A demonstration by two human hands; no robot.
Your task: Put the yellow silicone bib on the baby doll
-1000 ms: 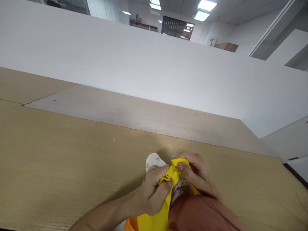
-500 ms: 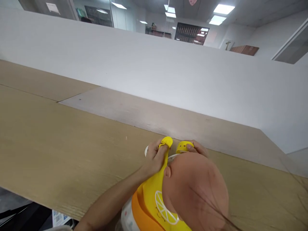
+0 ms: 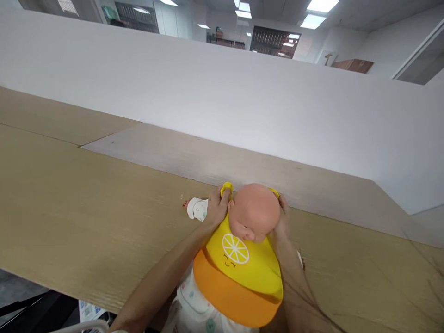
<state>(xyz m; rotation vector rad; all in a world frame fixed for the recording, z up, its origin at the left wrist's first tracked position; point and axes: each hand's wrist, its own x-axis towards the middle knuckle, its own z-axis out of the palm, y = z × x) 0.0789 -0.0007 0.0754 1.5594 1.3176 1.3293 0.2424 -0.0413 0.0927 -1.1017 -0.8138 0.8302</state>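
Note:
A baby doll (image 3: 255, 212) with a bald head sits at the near edge of the wooden table (image 3: 86, 208), facing me. It wears a yellow and orange bib (image 3: 239, 268) with a lemon-slice face. My left hand (image 3: 215, 208) pinches the bib's yellow strap end beside the doll's head. My right hand (image 3: 281, 213) grips the other strap end on the far side of the head. Both strap ends reach behind the doll's neck. The doll's white-sleeved arm (image 3: 197, 208) sticks out to the left.
A white partition wall (image 3: 208, 92) runs along the far side of the table. A paler board (image 3: 208, 162) lies along the back of the tabletop. The table's near edge crosses the lower left, with the floor below it.
The doll has gone from leaning close under the camera to sitting further off with its face showing. My hands have carried the bib's strap ends apart and round to either side of its head.

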